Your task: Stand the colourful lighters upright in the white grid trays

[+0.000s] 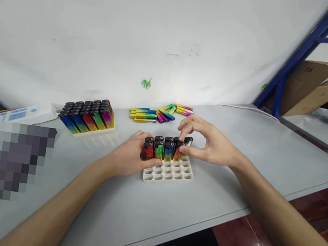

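A white tray with rows of holes lies on the table, and several upright lighters with black tops fill its back rows. My left hand grips the tray's left side, its thumb across the front of the lighters and its fingers partly hidden behind them. My right hand pinches the black top of an orange-red lighter at the right end of the front filled row. That lighter stands in or just over its hole; I cannot tell which. The front holes of the tray hold nothing.
A second tray, packed with coloured lighters, stands at the back left. Several loose lighters lie in a pile by the white wall. A white box is at the left, cardboard boxes behind a blue frame at the right.
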The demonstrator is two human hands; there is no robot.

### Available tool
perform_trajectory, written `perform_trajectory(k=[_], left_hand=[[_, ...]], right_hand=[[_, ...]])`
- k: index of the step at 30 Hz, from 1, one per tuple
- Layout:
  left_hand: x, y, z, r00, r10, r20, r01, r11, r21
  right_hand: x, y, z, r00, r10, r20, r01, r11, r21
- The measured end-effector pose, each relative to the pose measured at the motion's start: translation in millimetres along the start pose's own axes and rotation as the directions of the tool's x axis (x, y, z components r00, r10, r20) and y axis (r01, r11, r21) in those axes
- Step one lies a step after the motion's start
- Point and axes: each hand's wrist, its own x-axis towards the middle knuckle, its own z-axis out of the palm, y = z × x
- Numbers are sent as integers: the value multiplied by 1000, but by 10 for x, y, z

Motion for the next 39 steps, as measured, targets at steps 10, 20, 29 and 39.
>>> perform_trajectory(k=[10,20,29,39], left_hand=[[7,-14,2,1000,22,15,-22,1000,11],[-44,31,-50,998,-18,63,22,998,-57],[-46,26,-57,997,-33,77,39,996,-79],[-45,-19,-70,992,-30,120,41,995,-95]], right_hand=[[4,53,12,989,118,-92,-95,970,224],[57,372,113,866,499,46,-328,495,804],[-6,574,176,913,330,240,-348,320,881],[11,585,180,918,271,290,-368,304,879]])
